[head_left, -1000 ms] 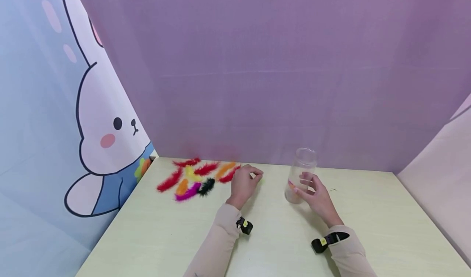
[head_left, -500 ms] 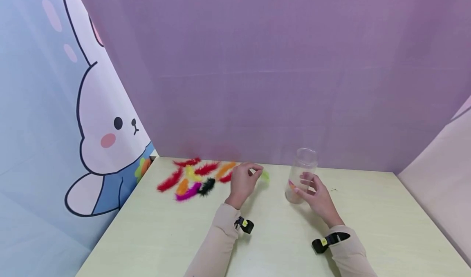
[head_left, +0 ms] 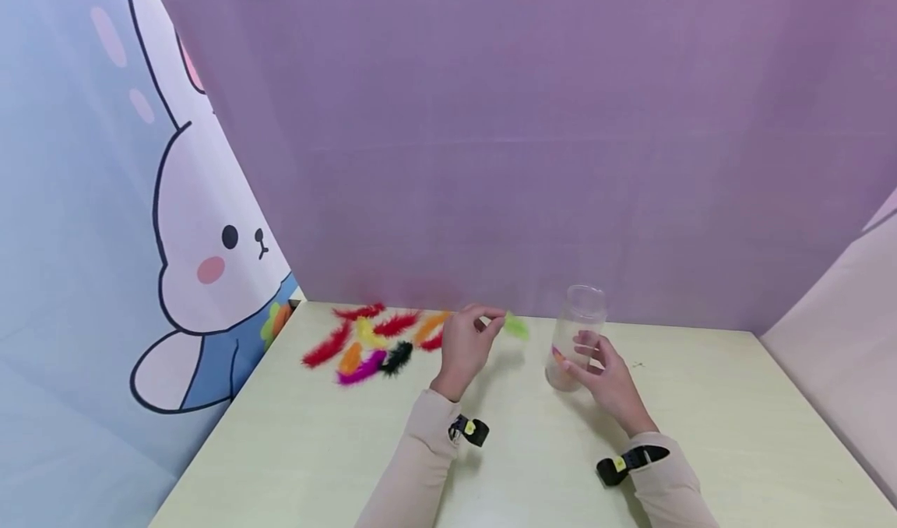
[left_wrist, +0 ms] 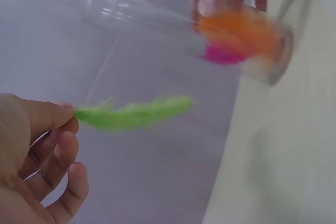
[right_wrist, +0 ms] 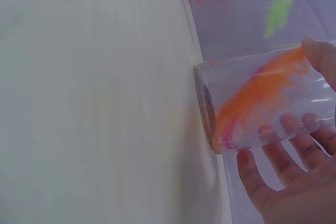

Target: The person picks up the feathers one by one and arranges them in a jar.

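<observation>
My left hand [head_left: 466, 349] pinches a light green feather [left_wrist: 134, 116] by one end between thumb and index finger. In the head view the feather hangs over the table, left of a clear glass jar [head_left: 582, 314]. My right hand [head_left: 613, 380] grips this jar around its side, fingers behind and thumb in front. The jar stands upright on the table. Inside it, the right wrist view shows an orange feather [right_wrist: 257, 95] and a magenta feather [right_wrist: 228, 135] near the bottom.
Left of my left hand lie several loose feathers on the table [head_left: 532, 466]: a red feather [head_left: 328, 346], a yellow feather [head_left: 369, 332], a magenta feather [head_left: 362, 368] and a dark green feather [head_left: 398, 358] among them. A purple cloth [head_left: 525, 139] rises behind the table's back edge.
The green feather, mostly hidden by my left hand at first, has been lifted off the table and moved right toward the jar. My right hand keeps its grip on the jar.
</observation>
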{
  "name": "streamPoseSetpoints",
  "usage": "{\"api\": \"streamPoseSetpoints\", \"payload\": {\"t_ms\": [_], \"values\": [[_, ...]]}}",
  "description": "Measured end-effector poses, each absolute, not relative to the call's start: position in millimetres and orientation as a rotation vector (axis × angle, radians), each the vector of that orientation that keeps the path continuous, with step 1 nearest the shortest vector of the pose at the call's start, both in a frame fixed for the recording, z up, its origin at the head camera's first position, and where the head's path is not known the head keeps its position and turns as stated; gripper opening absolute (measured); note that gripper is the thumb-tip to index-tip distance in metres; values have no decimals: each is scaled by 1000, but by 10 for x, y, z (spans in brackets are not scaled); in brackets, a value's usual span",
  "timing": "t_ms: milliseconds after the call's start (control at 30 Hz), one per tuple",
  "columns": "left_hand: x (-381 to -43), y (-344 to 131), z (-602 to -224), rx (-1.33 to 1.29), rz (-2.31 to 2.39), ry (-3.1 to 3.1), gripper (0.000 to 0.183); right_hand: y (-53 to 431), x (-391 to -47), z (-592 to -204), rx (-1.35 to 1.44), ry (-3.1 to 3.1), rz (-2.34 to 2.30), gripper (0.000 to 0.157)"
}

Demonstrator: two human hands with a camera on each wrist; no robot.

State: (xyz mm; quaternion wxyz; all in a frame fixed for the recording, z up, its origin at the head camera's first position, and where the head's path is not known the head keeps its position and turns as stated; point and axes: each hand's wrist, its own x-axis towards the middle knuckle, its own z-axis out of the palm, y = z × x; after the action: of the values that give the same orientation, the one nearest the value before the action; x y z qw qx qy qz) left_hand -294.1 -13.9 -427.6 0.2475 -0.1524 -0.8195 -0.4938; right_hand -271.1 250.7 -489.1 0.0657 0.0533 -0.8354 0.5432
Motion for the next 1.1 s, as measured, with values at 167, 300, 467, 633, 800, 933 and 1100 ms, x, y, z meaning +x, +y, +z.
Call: {"api": "streamPoseSetpoints", "payload": {"t_ms": [167, 300, 467, 633, 800, 933, 1100], "values": [[-2880, -134, -4156, -462, -1401, -2150, 11, 2513, -2712, -4890, 158, -2525, 1645, 70], [-2834, -130, -4077, -495, -1425, -2104, 11, 2517, -2717, -4895, 155, -2532, 1636, 69], [-2793, -124, -4015, -513, -1442, -2076, 11, 2512, -2724, -4910, 156, -2532, 1630, 68], [-2767, -104, -3957, -525, -1462, -2037, 12, 2509, -2726, -4920, 160, -2529, 1629, 69], [-2755, -49, -3892, -556, -1517, -1993, 13, 2518, -2723, -4908, 164, -2529, 1628, 71], [-2734, -6, -3854, -559, -1551, -1977, 14, 2519, -2726, -4910, 168, -2531, 1630, 72], [-2716, 25, -3806, -536, -1565, -1961, 14, 2510, -2725, -4918, 167, -2531, 1646, 72]]}}
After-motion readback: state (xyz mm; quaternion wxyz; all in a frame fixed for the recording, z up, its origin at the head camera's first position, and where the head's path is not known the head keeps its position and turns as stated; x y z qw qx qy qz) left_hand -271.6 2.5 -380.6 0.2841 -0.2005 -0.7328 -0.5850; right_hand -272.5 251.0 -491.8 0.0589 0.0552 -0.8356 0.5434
